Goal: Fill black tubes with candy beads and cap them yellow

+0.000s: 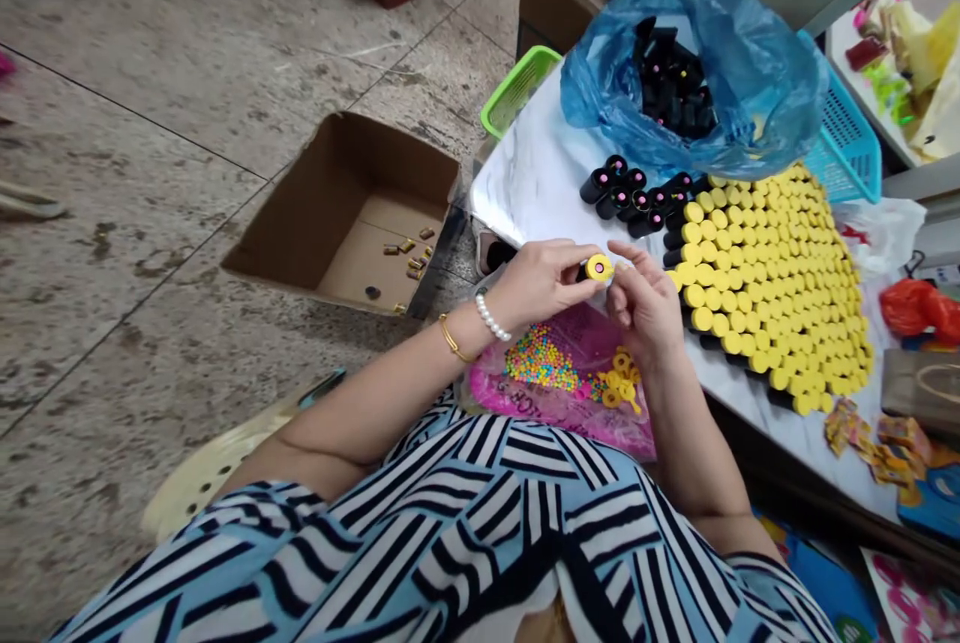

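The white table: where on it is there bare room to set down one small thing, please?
On the white table, the widest bare patch lies between the green basket, the blue plastic bag, the loose black tubes and the left hand. A narrower strip borders the yellow-topped tubes along the near edge. Those tubes crowd the right side.

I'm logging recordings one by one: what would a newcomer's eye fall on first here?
The eye would probably go first to the dense block of yellow-topped cylinders on the table, right of the right hand. Next comes the crumpled blue plastic bag beyond them, with black pieces inside. Nearer the body, pink plastic bears small multicoloured beads.
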Demonstrator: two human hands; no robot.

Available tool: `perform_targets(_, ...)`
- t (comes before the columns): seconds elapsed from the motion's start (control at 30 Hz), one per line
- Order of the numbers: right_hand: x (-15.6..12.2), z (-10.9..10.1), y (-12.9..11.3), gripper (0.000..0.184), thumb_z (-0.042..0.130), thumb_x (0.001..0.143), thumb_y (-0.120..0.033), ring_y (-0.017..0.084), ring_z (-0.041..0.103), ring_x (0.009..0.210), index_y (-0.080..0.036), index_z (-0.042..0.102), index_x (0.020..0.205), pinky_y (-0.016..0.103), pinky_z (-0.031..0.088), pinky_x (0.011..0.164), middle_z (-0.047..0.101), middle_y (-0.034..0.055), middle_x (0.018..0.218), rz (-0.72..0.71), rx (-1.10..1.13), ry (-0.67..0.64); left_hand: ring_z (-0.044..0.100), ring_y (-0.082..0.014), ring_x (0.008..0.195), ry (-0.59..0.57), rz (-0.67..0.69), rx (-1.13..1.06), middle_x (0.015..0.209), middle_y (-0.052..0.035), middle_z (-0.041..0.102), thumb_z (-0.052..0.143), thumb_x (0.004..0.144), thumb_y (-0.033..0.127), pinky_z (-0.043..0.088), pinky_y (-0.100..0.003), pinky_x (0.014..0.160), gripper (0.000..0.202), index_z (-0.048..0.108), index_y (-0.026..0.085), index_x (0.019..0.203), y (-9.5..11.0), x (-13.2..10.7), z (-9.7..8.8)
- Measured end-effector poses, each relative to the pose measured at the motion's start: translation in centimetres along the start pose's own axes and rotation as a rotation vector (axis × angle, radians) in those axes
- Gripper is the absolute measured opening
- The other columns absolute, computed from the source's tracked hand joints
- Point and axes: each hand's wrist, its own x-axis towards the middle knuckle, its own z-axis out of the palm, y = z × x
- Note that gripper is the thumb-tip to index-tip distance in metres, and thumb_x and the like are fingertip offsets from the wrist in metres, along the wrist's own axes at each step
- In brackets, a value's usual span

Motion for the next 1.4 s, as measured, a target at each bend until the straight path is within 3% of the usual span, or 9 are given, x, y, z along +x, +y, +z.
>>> perform_targets(0.1,0.1,-0.7,-0.3,0.038,0.065,0.091,-0.038,0.008,0.038,0.037,-0.026,0.06,0.127,0.022,0.028,0.04,0.053,-0.0111,0.053,0.029,0.084,-0.074,0.049,-0.0108,0.066,0.019,0.002,0.006,0.072,0.0026,0.057,0.067,0.094,0.028,0.038,-0.023,0.065,0.015,0.075,0.019,0.103,0.0,0.0,-0.1)
perform_targets(0.23,0.0,-1.1,-0.1,0.039,0.06,0.095,-0.042,0.01,0.047,0.044,-0.022,0.061,0.128,0.024,0.037,0.043,0.056,-0.0083,0.057,0.058,0.137,-0.047,0.052,-0.0113,0.068,0.022,0.027,0.019,0.075,0.0014,0.059,0.066,0.096,0.03,0.041,-0.023,0.068,0.02,0.074,0.017,0.109,-0.2,-0.2,0.0)
perform_targets(0.43,0.5,-0.8,-0.8,0.028,0.063,0.098,-0.041,0.009,0.045,0.038,-0.023,0.065,0.119,0.021,0.033,0.037,0.058,-0.0079,0.054,0.207,0.078,-0.058,0.055,-0.0092,0.064,-0.009,-0.015,-0.006,0.075,0.002,0.066,0.062,0.099,0.033,0.041,-0.021,0.065,0.029,0.071,0.021,0.124,-0.9,-0.6,0.1)
perform_targets(0.67,-0.5,-0.4,-0.4,0.043,0.047,0.102,-0.048,0.013,0.059,0.048,-0.022,0.069,0.13,0.027,0.05,0.048,0.066,-0.0012,0.063,0.098,0.069,0.038,0.055,-0.0076,0.058,-0.086,-0.121,-0.014,0.07,0.0036,0.068,0.061,0.1,0.04,0.04,-0.018,0.059,0.031,0.07,0.025,0.124,-0.7,-0.7,-0.5)
perform_targets(0.87,-0.1,-0.1,-0.7,0.035,0.058,0.099,-0.043,0.011,0.049,0.041,-0.026,0.067,0.129,0.023,0.04,0.041,0.06,-0.0053,0.057,0.165,-0.001,0.126,0.054,-0.0067,0.055,-0.102,-0.152,-0.054,0.066,0.0048,0.066,0.06,0.099,0.039,0.041,-0.015,0.057,0.029,0.071,0.026,0.123,-0.9,-0.6,-0.5)
perform_targets(1.07,0.7,0.1,-1.6,0.043,0.068,0.096,-0.045,0.01,0.049,0.038,-0.025,0.063,0.133,0.023,0.042,0.043,0.058,-0.0079,0.05,0.249,-0.058,-0.042,0.056,-0.0069,0.055,-0.061,-0.141,-0.024,0.068,0.0034,0.069,0.063,0.098,0.039,0.041,-0.017,0.057,0.036,0.071,0.024,0.129,-1.1,-0.9,-0.2)
perform_targets(1.17,1.2,0.1,-2.1,0.045,0.072,0.094,-0.042,0.008,0.041,0.034,-0.024,0.061,0.133,0.02,0.033,0.038,0.055,-0.01,0.046,0.323,-0.17,-0.09,0.055,-0.0068,0.053,-0.057,-0.148,0.003,0.068,0.0025,0.07,0.062,0.099,0.041,0.04,-0.017,0.057,0.039,0.069,0.024,0.133,-1.1,-1.0,0.0)
perform_targets(1.33,1.7,0.3,-2.0,0.036,0.074,0.092,-0.045,0.007,0.036,0.032,-0.025,0.061,0.119,0.017,0.028,0.033,0.049,-0.0121,0.044,0.262,-0.24,-0.093,0.053,-0.0069,0.051,-0.039,-0.161,-0.016,0.06,0.0054,0.063,0.062,0.095,0.032,0.04,-0.018,0.057,0.035,0.07,0.021,0.128,-1.0,-0.9,0.7)
perform_targets(1.4,1.2,0.5,-1.5,0.04,0.073,0.092,-0.046,0.008,0.036,0.031,-0.027,0.057,0.123,0.019,0.03,0.032,0.05,-0.0126,0.045,0.223,-0.226,-0.067,0.053,-0.0063,0.05,-0.046,-0.182,-0.05,0.058,0.007,0.062,0.064,0.093,0.027,0.04,-0.018,0.057,0.029,0.072,0.021,0.12,-0.9,-1.0,0.9)
